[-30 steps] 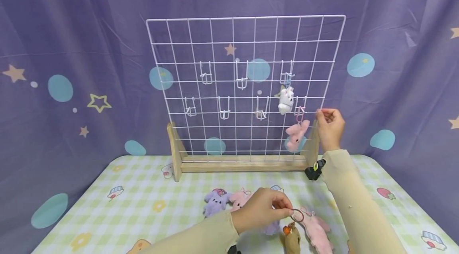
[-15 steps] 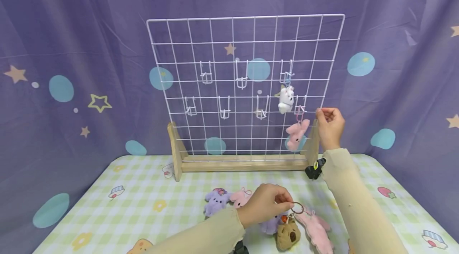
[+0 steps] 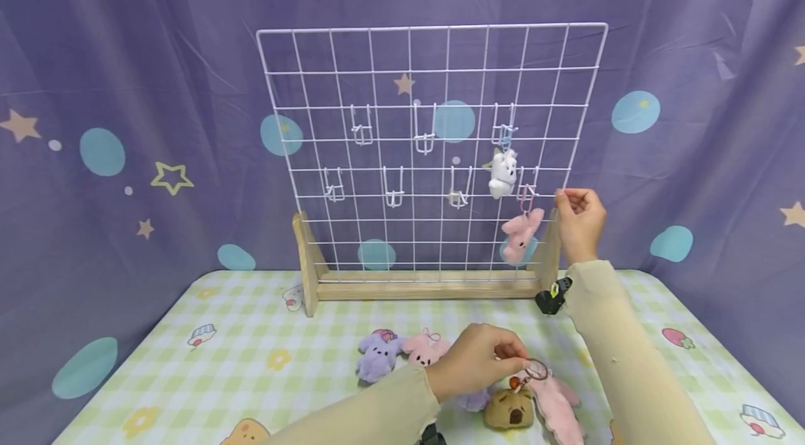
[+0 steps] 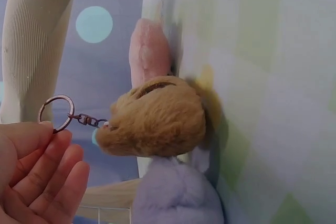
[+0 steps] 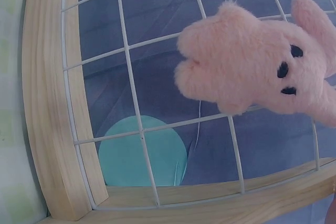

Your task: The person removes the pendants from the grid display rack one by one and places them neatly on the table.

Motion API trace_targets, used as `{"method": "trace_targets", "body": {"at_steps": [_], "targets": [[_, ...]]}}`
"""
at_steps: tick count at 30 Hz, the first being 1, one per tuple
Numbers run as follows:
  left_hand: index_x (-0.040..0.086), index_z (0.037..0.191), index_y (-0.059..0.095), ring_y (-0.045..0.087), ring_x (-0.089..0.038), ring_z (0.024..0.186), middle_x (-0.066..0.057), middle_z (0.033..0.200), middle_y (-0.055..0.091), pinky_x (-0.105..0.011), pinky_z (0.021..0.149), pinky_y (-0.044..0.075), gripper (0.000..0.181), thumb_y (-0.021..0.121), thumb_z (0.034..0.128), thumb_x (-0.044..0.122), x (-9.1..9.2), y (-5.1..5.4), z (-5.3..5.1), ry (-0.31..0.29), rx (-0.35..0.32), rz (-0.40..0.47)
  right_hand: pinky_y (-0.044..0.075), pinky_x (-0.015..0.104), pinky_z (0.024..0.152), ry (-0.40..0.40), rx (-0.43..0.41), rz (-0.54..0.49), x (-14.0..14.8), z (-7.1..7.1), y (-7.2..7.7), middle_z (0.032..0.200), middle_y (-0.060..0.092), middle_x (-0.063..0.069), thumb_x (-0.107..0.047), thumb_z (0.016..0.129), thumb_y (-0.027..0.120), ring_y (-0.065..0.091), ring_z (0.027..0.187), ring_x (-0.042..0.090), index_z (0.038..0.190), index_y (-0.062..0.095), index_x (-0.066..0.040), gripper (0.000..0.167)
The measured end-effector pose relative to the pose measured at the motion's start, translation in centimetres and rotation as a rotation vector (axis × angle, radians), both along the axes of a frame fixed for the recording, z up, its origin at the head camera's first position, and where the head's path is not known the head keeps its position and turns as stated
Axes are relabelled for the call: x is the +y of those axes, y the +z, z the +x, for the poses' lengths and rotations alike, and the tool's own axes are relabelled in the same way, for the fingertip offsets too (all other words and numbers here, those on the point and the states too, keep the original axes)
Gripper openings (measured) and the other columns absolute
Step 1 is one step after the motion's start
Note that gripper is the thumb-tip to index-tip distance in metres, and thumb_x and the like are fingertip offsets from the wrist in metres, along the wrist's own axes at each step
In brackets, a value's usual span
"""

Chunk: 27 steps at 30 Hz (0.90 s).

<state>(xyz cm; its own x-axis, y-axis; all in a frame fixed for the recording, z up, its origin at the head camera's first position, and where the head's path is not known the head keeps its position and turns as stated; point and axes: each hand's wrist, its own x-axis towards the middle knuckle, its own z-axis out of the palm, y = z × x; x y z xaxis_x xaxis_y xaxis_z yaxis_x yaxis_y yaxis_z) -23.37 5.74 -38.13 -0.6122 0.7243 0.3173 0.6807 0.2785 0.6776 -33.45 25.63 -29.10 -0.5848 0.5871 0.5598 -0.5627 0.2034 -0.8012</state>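
My left hand [image 3: 481, 360] pinches a metal key ring [image 3: 536, 369] between thumb and fingertip. From the ring, by a short chain, comes a brown plush head [image 3: 509, 410], low at the table beside a long pink plush [image 3: 558, 409]. The left wrist view shows the ring [image 4: 56, 114] and the brown plush [image 4: 157, 119] close up. Up at the rack's right edge, my right hand [image 3: 580, 221] pinches the frame of the white wire grid [image 3: 428, 70]. Left of that hand a pink plush [image 3: 520, 237] and a white plush [image 3: 502, 174] hang from hooks.
A purple plush [image 3: 379, 357] and a pink plush [image 3: 425, 348] lie on the checked tablecloth [image 3: 239, 354], with another purple one partly behind my left hand. Several white hooks [image 3: 394, 198] sit in two rows on the grid. The rack has a wooden base [image 3: 428, 290].
My left hand has moved right with the key ring. The brown plush has turned so that its face shows. My right hand stays at the grid's edge.
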Motion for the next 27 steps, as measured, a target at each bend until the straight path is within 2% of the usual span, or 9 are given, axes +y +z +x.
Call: {"method": "trace_targets", "body": {"at_steps": [4,7,12,17,22,27], "targets": [[0.009,0.087,0.072,0.052,0.012,0.065,0.007,0.074,0.069,-0.008,0.066,0.045,0.007,0.067,0.0875,0.014,0.1,0.1,0.1,-0.024,0.003,-0.001,0.045,0.01,0.062,0.004,-0.002,-0.016,0.0,0.0,0.1,0.07,0.058,-0.008,0.001,0.087,0.061,0.055,0.063,0.0,0.089,0.058,0.006,0.006],[0.01,0.087,0.072,0.051,0.012,0.064,0.008,0.074,0.069,-0.007,0.066,0.044,0.006,0.067,0.0876,0.015,0.2,0.2,0.2,-0.011,0.013,-0.016,0.045,0.01,0.062,0.004,-0.004,-0.025,0.0,0.0,0.1,0.07,0.058,-0.008,0.001,0.087,0.062,0.055,0.063,0.001,0.085,0.058,-0.001,0.005],[0.012,0.086,0.072,0.05,0.012,0.063,0.01,0.073,0.068,-0.008,0.063,0.043,0.006,0.067,0.0874,0.015,0.0,0.0,-0.4,0.044,0.027,-0.037,0.044,0.01,0.061,0.004,0.006,-0.014,0.1,0.0,0.0,0.069,0.058,-0.009,0.002,0.087,0.061,0.055,0.063,0.0,0.089,0.058,0.007,0.007],[0.013,0.084,0.072,0.05,0.011,0.062,0.011,0.071,0.067,-0.008,0.063,0.042,0.004,0.068,0.0858,0.014,-0.2,-0.8,-1.3,0.097,0.033,-0.041,0.044,0.01,0.061,-0.002,0.013,-0.013,0.1,0.0,0.0,0.07,0.058,-0.008,0.003,0.087,0.061,0.055,0.062,0.001,0.086,0.058,0.002,0.003],[0.013,0.081,0.071,0.049,0.008,0.06,0.012,0.068,0.064,-0.01,0.061,0.042,0.004,0.069,0.0842,0.013,-0.3,-1.0,-1.8,0.148,0.005,-0.046,0.044,0.01,0.062,-0.002,0.01,-0.006,0.0,0.1,0.1,0.07,0.058,-0.008,0.002,0.087,0.06,0.055,0.063,0.001,0.089,0.058,0.008,0.007],[0.013,0.079,0.071,0.047,0.008,0.059,0.012,0.066,0.063,-0.011,0.059,0.041,0.004,0.07,0.0835,0.012,-0.5,-1.1,-2.2,0.184,0.012,-0.062,0.044,0.011,0.062,-0.014,-0.016,0.01,0.0,0.0,0.0,0.072,0.057,-0.009,0.0,0.088,0.061,0.054,0.065,0.001,0.086,0.058,0.0,0.004]]}}
